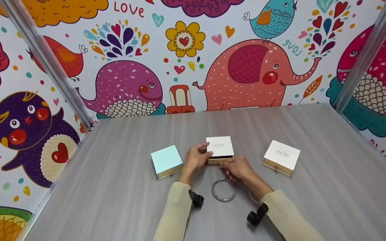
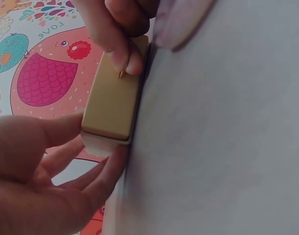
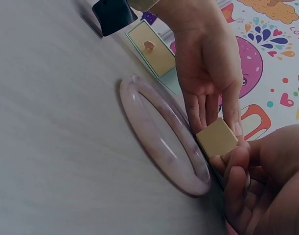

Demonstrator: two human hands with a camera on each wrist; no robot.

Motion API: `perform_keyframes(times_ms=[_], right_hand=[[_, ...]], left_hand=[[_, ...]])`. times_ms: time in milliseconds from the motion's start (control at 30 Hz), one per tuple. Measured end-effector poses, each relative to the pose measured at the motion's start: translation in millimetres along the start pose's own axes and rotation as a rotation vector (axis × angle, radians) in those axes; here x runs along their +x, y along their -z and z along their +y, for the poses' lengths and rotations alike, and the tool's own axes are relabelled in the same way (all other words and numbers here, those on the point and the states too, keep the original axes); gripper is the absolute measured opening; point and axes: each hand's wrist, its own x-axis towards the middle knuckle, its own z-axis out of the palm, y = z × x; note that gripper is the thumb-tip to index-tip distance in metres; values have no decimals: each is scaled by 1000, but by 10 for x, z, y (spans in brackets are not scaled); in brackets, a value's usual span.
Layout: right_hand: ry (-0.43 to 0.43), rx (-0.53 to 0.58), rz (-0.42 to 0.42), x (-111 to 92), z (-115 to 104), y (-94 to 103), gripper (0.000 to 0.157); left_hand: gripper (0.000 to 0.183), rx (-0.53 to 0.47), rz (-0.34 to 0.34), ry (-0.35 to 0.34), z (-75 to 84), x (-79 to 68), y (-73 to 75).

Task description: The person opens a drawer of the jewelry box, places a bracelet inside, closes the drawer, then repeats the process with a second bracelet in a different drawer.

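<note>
A small white drawer box [image 1: 219,146] with a gold front stands in the middle of the table. My left hand [image 1: 196,157] grips its white sleeve from the left, thumb and fingers along its sides. With bent fingers my right hand [image 1: 238,167] pinches the small pull tab [image 2: 121,75] on the gold drawer front [image 2: 109,105]. In the head view the drawer stands slightly out of the sleeve, showing a dark strip. A pale, marbled bangle [image 3: 144,127] lies flat on the table just in front of the box, near my right hand.
A light blue drawer box [image 1: 167,159] stands to the left, close to my left wrist. Another white drawer box [image 1: 281,153] is on the right. Behind the grey table [image 1: 119,207] rises a wall [image 1: 179,73] printed with cartoon animals.
</note>
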Motion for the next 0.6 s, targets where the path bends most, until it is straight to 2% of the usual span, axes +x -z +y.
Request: perform_keyframes(times_ms=[200,600], right_hand=[[8,-1,-10,-1,-15,9,18],[12,-42,-9,-11,-56,25,21]], left_hand=[[40,-11,-2,-21,9,-5,8],[40,-33,-3,12,34,0,25]])
